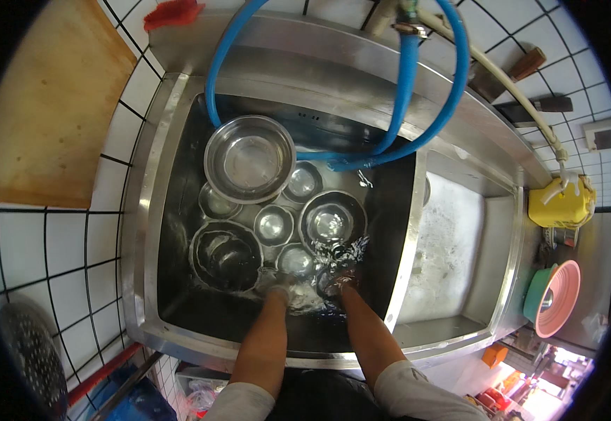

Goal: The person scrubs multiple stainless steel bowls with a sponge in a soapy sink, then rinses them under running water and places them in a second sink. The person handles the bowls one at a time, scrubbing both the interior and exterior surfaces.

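Observation:
Both my hands are in the water of a stainless steel sink (142, 294), at its near side. My left hand (280, 284) is blurred beneath the surface, close to a small metal bowl (296, 260). Ripples and glare cover my right hand (341, 283), just below a larger metal bowl (332, 221); a dark rounded shape lies by it. What either hand holds is hidden. Several more metal bowls lie in the water, among them a wide one (225, 256) on the left. A large metal basin (250, 159) stands higher at the back left.
Blue hoses (406, 89) run into the sink from behind. Suds fill the right-hand basin (447, 247). Beyond it are a yellow jug (560, 202) and a pink plastic basin (559, 298). A wooden board (53, 105) leans at the left; cleavers (505, 73) hang at the back right.

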Action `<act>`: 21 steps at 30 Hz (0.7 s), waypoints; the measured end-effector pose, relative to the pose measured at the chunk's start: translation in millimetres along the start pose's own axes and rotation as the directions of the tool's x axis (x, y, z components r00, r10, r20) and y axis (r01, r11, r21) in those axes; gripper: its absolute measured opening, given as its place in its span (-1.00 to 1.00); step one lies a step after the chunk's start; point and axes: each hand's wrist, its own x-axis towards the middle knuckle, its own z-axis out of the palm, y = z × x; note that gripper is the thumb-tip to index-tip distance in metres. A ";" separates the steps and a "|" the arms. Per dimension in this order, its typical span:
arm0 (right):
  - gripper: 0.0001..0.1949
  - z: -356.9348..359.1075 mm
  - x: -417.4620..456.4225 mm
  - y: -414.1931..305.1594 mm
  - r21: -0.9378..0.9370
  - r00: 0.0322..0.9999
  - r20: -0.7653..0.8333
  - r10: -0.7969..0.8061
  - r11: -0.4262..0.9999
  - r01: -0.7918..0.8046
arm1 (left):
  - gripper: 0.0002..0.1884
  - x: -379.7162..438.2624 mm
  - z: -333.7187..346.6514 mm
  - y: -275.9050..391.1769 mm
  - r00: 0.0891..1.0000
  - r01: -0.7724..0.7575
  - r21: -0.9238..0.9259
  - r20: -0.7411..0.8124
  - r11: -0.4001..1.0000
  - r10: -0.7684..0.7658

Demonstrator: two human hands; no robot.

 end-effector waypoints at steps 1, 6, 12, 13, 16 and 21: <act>-0.68 -10.5 -7.8 -11.5 -0.004 1.000 0.012 -0.017 1.000 0.017 | -0.44 24.5 -1.8 -25.6 0.999 -0.039 -0.096 -0.027 0.995 0.037; -0.62 -52.2 -42.8 -11.8 0.062 0.997 0.044 0.069 0.996 -0.071 | -0.52 -26.9 -21.4 83.3 0.979 -0.135 0.841 0.030 0.525 0.203; -0.78 -64.3 -50.3 20.9 0.222 0.929 -0.333 0.164 0.971 -0.092 | -0.79 -216.4 -113.3 152.2 0.756 -0.016 0.503 -0.560 0.864 0.340; -0.79 -63.6 -54.7 31.2 0.348 0.870 -0.434 0.233 0.934 -0.077 | -0.79 -227.1 -124.0 141.2 0.706 -0.061 0.561 -0.560 0.825 0.433; -0.76 -61.0 -54.7 40.3 0.618 0.665 -0.654 0.359 0.762 0.196 | -0.72 -235.0 -149.0 122.9 0.451 -0.181 0.640 -0.621 0.747 0.641; -0.73 -58.6 -22.5 21.6 0.851 0.730 -0.507 0.458 0.129 0.510 | -0.82 -226.9 -156.5 104.9 0.334 -0.565 0.302 -0.767 0.768 0.547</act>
